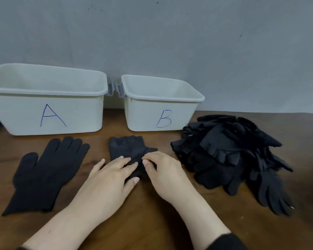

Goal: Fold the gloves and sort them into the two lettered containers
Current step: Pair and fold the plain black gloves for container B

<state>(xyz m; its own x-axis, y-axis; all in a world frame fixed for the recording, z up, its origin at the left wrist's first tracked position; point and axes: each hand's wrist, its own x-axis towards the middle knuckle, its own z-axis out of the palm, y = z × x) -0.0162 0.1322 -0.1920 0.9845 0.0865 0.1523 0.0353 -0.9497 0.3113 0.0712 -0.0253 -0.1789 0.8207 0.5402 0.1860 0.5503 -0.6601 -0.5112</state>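
1. Black knit fabric is the trouble: the middle glove (129, 150) lies on the wooden tabletop (152, 222) just in front of container B (161, 105), and its folds are hard to read against itself.
2. Left hand (108, 179) lies flat, fingers (123, 161) straight and pressing the glove's near part down; right hand (163, 170) has curled fingers pinching the fabric at its right edge.
3. If the flat hand lifts early, I judge the soft knit may spring open and the fold be lost.
4. A pull by the pinching hand could drag the whole glove sideways rather than fold it.
5. The flat glove (47, 172) lies well apart to the left, below container A (49, 101), unfolded.
6. The glove pile (231, 156) sits near the right hand; a careless sweep could snag it and mix pieces.
7. Both containers look alike, so a wrong drop is easy.
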